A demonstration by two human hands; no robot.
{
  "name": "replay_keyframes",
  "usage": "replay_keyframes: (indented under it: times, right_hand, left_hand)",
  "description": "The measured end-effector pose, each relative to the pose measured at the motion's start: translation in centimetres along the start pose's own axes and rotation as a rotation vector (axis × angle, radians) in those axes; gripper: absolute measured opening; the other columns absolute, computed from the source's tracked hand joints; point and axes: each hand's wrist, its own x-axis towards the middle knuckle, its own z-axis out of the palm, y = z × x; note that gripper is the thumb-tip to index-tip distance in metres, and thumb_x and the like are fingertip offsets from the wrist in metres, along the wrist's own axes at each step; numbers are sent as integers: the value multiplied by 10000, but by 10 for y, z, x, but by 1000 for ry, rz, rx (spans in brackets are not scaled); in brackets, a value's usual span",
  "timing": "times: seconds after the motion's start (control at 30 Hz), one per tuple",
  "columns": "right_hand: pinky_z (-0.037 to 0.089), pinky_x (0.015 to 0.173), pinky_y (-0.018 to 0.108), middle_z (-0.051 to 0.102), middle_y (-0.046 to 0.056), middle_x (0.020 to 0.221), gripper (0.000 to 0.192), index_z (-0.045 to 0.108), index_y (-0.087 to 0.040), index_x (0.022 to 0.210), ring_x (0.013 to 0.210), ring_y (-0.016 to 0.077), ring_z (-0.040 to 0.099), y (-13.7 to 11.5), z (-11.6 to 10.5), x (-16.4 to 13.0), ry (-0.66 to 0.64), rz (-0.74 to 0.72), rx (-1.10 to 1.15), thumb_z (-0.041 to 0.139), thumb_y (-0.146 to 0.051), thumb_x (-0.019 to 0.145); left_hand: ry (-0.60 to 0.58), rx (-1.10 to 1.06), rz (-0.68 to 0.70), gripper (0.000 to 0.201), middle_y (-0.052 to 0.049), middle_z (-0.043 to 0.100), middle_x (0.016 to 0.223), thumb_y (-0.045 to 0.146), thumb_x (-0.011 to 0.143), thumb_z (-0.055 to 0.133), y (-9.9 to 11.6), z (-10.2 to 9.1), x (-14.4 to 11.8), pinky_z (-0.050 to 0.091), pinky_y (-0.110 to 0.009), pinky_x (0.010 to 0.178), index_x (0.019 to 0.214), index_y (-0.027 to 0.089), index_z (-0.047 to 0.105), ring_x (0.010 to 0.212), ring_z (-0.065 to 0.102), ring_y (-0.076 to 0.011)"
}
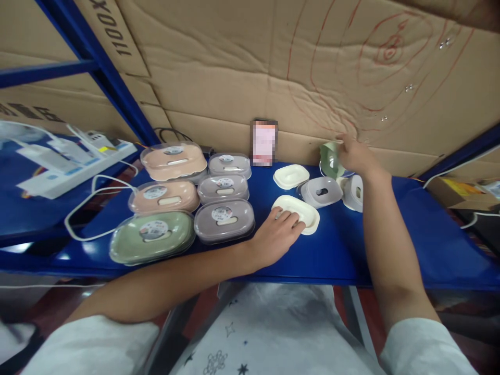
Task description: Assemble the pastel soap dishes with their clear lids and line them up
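Observation:
My left hand (278, 235) rests on a cream oval lid-like piece (310, 219), its curled fingers gripping the near left side. At the back of the table my right hand (354, 155) pinches the edge of a pale green container (330, 160), whose far fingers are partly hidden. A second cream piece (291, 176) lies just behind the first. Between my hands is a grey oval container (321, 192) with a dark slot. Beside my right forearm stands a pale container (353, 194), partly covered by the arm.
Several lidded boxes sit at left: peach (174, 162), green (152, 237) and grey (224, 220). A phone-like screen (264, 143) leans against the cardboard wall (219, 67). A power strip (78, 169) with white cables lies far left. An open carton (463, 194) is at right.

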Motion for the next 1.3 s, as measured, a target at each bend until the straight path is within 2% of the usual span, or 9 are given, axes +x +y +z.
replay_keyframes:
  times: [0.13,0.23,0.33,0.57,0.73,0.93,1.1,1.2,1.3]
  right_hand:
    - [364,1144,709,613,331,1468,504,596,-90,1480,1409,465,553,-13,-16,-41,64,-101,15,366,-272,1069]
    - [481,1177,546,684,109,1480,379,704,-302,1379,1398,326,620,-29,-17,-87,-141,-408,188,503,-394,1071]
    - [487,1207,569,649,68,1542,417,696,-356,1403,1473,317,576,-37,-5,-123,-304,-598,409,683,-498,1011]
    - [565,1117,552,789,87,1260,246,779,-298,1206,1243,304,724,-39,10,-128,-172,-591,484,630,-420,1053]
    - [541,1134,537,769,109,1278,300,749,-270,1231,1273,316,696,-12,5,-115,58,-423,359,584,-456,1062]
    - [466,1170,636,659,147,1499,428,699,-250,1378,1441,377,576,13,20,-104,171,-214,124,433,-403,1080]
    - [418,1237,604,640,93,1540,437,607,-319,1502,1470,327,560,-38,23,-122,35,-412,267,455,-426,1106]
    - [425,1240,592,507,117,1669,594,480,-312,1611,1534,332,489,-77,28,-143,-75,-642,320,565,-547,1071]
    - [387,1260,623,379,154,1744,728,399,-299,1667,1595,363,397,-99,38,-161,-28,-765,282,624,-583,1035]
  left_hand:
    - [34,11,-34,326,-98,687,1250,25,1027,483,1,-5,1,386,-496,1089,1257,186,650,1168,645,-278]
    - [94,35,-81,345,-91,696,1234,43,1046,465,1,-7,2,395,-500,1066,1298,202,639,1140,650,-277]
    - [133,50,-111,346,-84,702,1180,64,1060,457,-1,-5,3,428,-476,1017,1332,194,627,1106,659,-274]
    - [196,47,-129,480,-151,618,1448,104,1064,484,-2,-1,4,428,-490,1129,1535,190,520,1306,613,-295]
    - [162,79,-105,493,-167,535,1592,243,1082,554,12,-30,-3,336,-635,1251,1572,219,509,1459,519,-347]
    - [76,170,-423,537,-238,528,1596,369,1019,685,-11,-64,-71,373,-723,1217,1514,199,565,1485,508,-455]
    - [53,123,-518,511,-169,622,1521,338,995,707,-41,-60,-113,533,-633,1075,1480,253,570,1372,618,-429]
    - [87,-84,-486,419,-95,711,1419,435,1021,705,-45,-51,-100,561,-536,1055,1398,276,617,1289,682,-348]
    - [120,-211,-440,354,-70,755,1352,461,1062,657,-43,-41,-73,569,-478,1036,1348,253,644,1238,721,-298]
